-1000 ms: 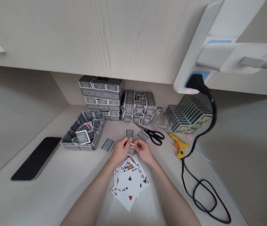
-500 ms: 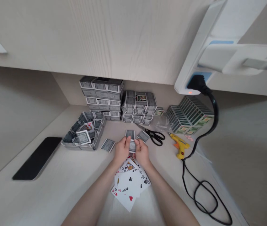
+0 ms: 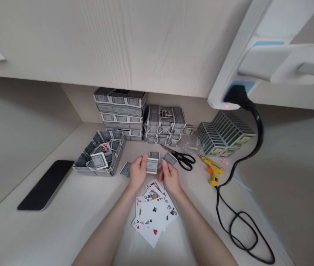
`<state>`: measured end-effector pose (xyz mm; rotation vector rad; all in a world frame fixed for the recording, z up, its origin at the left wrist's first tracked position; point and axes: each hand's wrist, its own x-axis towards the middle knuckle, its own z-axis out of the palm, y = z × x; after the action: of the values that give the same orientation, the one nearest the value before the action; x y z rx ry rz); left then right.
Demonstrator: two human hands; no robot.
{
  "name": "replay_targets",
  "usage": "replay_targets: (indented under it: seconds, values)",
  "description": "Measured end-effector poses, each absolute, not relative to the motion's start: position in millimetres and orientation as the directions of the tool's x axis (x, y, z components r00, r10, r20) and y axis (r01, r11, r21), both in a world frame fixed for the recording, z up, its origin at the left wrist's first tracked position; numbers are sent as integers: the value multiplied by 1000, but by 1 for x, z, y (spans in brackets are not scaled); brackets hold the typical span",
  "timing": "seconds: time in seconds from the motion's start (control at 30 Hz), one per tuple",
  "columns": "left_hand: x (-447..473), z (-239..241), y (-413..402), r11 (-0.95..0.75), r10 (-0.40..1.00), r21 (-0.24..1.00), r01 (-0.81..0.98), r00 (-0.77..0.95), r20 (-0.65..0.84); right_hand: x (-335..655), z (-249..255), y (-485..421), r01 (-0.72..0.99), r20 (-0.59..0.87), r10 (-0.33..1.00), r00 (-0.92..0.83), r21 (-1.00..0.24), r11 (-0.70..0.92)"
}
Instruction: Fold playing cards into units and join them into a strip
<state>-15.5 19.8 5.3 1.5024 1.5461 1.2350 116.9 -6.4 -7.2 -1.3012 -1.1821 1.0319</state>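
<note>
My left hand point(image 3: 137, 173) and my right hand point(image 3: 168, 176) hold one folded playing card point(image 3: 152, 166) between them, back side up, just above the desk. Each hand pinches one side of it. Directly below my wrists lies a loose fan of face-up playing cards point(image 3: 153, 214). Small folded card pieces point(image 3: 169, 159) lie flat on the desk around the hands, one partly hidden behind my left hand.
An open box built of cards point(image 3: 99, 154) sits left of my hands. Stacks of card blocks point(image 3: 120, 111) stand at the back wall, more point(image 3: 224, 136) at the right. Black scissors point(image 3: 183, 160), a yellow glue gun point(image 3: 213, 170) with black cord point(image 3: 242, 221), and a phone point(image 3: 46, 184).
The folded card has been lifted a little and turned back side up between both hands. The hands have shifted slightly away from me.
</note>
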Motion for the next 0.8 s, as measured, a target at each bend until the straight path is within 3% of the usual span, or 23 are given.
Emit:
replay_targets:
  seconds: [0.1, 0.23, 0.37, 0.47, 0.63, 0.8]
  values:
    - [-28, 5, 25, -141, 947, 758, 636, -136, 290, 132, -13, 0, 190, 88, 989, 119, -980, 64]
    - [-34, 7, 27, -227, 886, 725, 651, -170, 431, 139, -17, 4, 225, 83, 995, 51, -972, 69]
    - [-33, 3, 24, -183, 903, 778, 601, -210, 374, 138, -17, 6, 221, 65, 994, 86, -974, 44]
    - [-29, 0, 20, -215, 955, 743, 633, -24, 296, 136, -15, 7, 262, 104, 991, 90, -962, 77]
    - [-15, 8, 9, -249, 952, 519, 818, 108, 285, 133, -13, 4, 432, 229, 971, 74, -885, 176]
    - [1, 27, -8, -460, 881, 628, 628, 413, 232, 135, -14, 1, 323, 199, 973, 116, -934, 153]
